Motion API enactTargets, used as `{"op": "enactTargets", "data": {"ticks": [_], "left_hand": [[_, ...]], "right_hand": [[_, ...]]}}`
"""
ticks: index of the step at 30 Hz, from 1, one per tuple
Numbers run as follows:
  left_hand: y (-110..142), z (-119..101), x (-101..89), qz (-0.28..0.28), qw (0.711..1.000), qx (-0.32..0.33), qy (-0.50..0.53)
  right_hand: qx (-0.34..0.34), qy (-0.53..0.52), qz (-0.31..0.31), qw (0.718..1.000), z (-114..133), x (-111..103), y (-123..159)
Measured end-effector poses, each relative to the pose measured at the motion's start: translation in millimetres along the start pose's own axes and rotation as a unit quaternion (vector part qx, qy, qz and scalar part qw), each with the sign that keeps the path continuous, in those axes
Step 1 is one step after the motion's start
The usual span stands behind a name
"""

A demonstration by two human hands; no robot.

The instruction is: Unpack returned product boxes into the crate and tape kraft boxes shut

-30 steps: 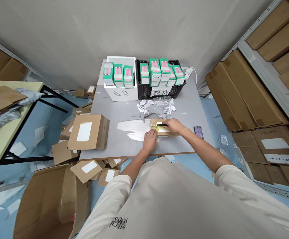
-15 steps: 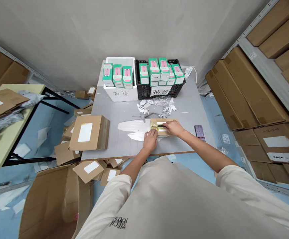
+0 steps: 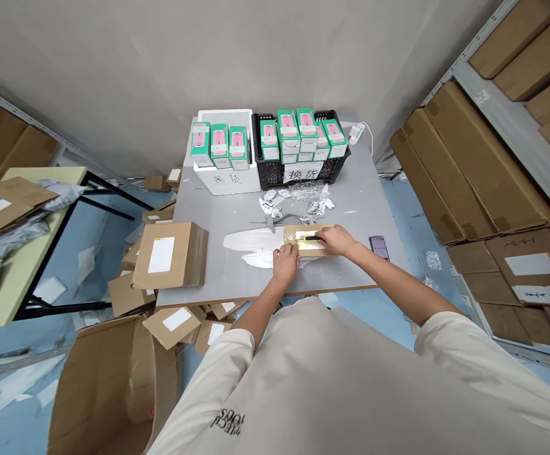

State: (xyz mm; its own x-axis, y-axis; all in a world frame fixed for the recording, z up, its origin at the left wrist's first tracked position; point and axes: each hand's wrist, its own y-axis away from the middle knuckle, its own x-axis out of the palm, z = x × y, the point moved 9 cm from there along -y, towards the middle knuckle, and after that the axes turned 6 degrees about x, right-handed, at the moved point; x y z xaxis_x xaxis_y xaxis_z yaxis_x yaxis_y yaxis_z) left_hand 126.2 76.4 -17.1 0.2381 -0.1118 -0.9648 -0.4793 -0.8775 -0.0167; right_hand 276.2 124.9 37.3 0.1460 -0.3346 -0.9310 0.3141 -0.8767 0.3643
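Sm. cardboard box [image 3: 309,246] lies on tbl [image 3: 208,212], on the near side of the blk crate [image 3: 266,174]. R hand [image 3: 336,240], also crate's near side, is clasped round a blk tool [image 3: 311,238] over box top; L hand [image 3: 286,260] touches box's L end, can't tell if gripping. Phone [image 3: 378,247] lies nearer than crate, off to its R.

Grey rectangular bench [image 3: 360,202]: white foam bin [image 3: 227,182] back left, black plastic crate [image 3: 268,173] just right of it, green-and-pink cardboard cartons [image 3: 219,144] in both. Crumpled white paper [image 3: 270,207] and clear plastic wrap [image 3: 306,191] in front of the crate. Small brown cardboard box [image 3: 310,251] nearer the front edge, left hand [image 3: 286,260] at its left end, right hand [image 3: 336,240] at its right. Big brown cardboard carton [image 3: 161,256] front left; dark rectangular phone [image 3: 379,247] right.
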Motion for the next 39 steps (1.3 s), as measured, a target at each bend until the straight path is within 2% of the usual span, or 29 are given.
{"op": "enactTargets", "data": {"ticks": [6, 12, 24, 29, 35, 39], "left_hand": [[-4, 0, 1.6, 0.009, 1.000, 0.000, 0.009], [-3, -2, 2.2, 0.001, 1.000, 0.002, 0.003], [0, -4, 0.0, -0.001, 1.000, -0.015, 0.008], [0, -4, 0.3, 0.000, 1.000, -0.020, 0.012], [-2, -3, 0.7, 0.004, 1.000, -0.024, 0.004], [-3, -4, 0.3, 0.010, 1.000, -0.026, -0.001]], "right_hand": [[0.004, -0.032, -0.004, 0.999, -15, 4, 10], [0.004, -0.064, -0.016, 0.998, -4, 6, 9], [-0.002, -0.011, 0.002, 1.000, 8, 8, -6], [0.006, 0.009, 0.010, 1.000, -16, 10, 3], [0.036, 0.043, 0.023, 0.998, -65, 15, 27], [0.057, 0.030, 0.030, 0.997, -99, 20, 43]]}}
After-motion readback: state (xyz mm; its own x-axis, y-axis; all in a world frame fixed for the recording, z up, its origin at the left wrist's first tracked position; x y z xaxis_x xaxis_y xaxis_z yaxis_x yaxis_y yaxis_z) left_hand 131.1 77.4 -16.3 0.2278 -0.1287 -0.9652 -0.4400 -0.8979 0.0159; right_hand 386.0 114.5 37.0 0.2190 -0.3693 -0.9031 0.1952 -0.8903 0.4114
